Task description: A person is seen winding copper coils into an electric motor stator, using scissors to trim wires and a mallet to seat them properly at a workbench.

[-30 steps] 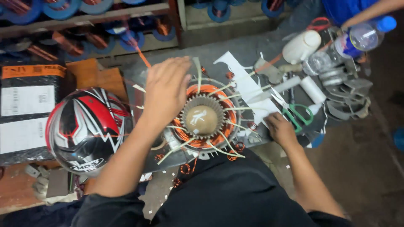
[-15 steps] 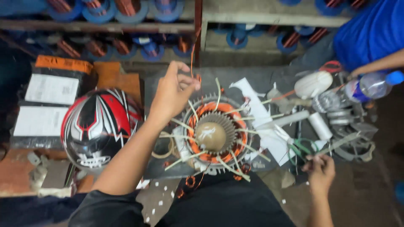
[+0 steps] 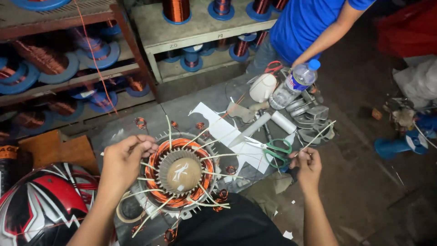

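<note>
The stator (image 3: 180,173) lies flat on the tabletop (image 3: 182,111) in front of the person, windings up. The left hand (image 3: 125,159) pinches a wire at its rim — steadying it — while the right hand (image 3: 307,164) grips a thin strip (image 3: 318,134) beside the scissors (image 3: 273,148).

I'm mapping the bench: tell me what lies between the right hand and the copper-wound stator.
In the head view, green-handled scissors lie on a white paper sheet between the right hand, which pinches a thin pale strip, and the stator. Pale strips jut from the stator too.
</note>
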